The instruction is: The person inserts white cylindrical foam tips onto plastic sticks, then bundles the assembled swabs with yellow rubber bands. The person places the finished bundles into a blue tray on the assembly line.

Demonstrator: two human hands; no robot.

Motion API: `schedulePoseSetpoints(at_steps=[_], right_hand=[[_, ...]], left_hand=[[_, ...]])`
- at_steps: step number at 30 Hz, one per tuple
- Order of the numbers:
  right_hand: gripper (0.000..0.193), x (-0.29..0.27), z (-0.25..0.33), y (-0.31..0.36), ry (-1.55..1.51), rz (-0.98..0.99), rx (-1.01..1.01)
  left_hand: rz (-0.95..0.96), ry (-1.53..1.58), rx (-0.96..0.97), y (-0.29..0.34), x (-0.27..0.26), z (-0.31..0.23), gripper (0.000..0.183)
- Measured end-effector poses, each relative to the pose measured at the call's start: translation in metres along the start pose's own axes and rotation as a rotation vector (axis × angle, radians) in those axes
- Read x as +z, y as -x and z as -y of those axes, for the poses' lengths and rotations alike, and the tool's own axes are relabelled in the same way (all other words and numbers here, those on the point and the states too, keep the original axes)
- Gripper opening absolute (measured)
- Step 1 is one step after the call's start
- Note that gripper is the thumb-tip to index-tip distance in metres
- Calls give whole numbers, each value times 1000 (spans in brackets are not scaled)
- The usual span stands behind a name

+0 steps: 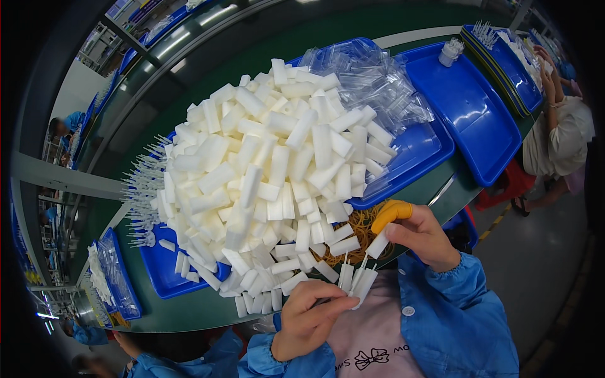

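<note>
My left hand (312,318) is closed on the base of a small white pronged piece. Several of its thin prongs point upward, and white foam sleeves (363,283) sit around some of them. Just above those prongs, my right hand (423,236) pinches a single white foam block (377,245) between thumb and fingers. A yellow finger cot (392,214) covers a finger of that hand. The block is tilted, with its lower end close to a prong tip; whether they touch I cannot tell. Beyond both hands rises a large heap of similar white foam blocks (265,157).
Tan rubber bands (358,234) lie beside the heap. Clear plastic bags (378,82) fill a blue tray (435,154); another blue tray (472,113) holds a white pronged cluster (450,53). More pronged pieces (144,195) stand at left. Co-workers sit at far right and lower left.
</note>
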State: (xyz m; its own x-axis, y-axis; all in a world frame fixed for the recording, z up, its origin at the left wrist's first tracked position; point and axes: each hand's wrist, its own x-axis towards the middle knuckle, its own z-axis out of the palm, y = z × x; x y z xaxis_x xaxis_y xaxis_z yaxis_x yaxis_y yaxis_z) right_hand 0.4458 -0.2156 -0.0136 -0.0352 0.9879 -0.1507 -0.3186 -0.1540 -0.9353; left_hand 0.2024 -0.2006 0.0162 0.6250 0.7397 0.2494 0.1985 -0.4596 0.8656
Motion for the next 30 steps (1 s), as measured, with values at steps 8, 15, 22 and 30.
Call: schedulePoseSetpoints(at_steps=[8, 15, 22, 30], right_hand=[[16, -3, -2, -2, -20, 23, 24], [20, 6, 4, 1, -51, 112, 152], [17, -8, 6, -4, 115, 199, 16], [14, 12, 4, 13, -19, 155, 13]], left_hand=[[18, -25, 29, -1, 1, 0, 33], [29, -71, 66, -1, 1, 0, 41], [57, -153, 122, 0, 2, -1, 40], [20, -140, 79, 11, 2, -5, 36]])
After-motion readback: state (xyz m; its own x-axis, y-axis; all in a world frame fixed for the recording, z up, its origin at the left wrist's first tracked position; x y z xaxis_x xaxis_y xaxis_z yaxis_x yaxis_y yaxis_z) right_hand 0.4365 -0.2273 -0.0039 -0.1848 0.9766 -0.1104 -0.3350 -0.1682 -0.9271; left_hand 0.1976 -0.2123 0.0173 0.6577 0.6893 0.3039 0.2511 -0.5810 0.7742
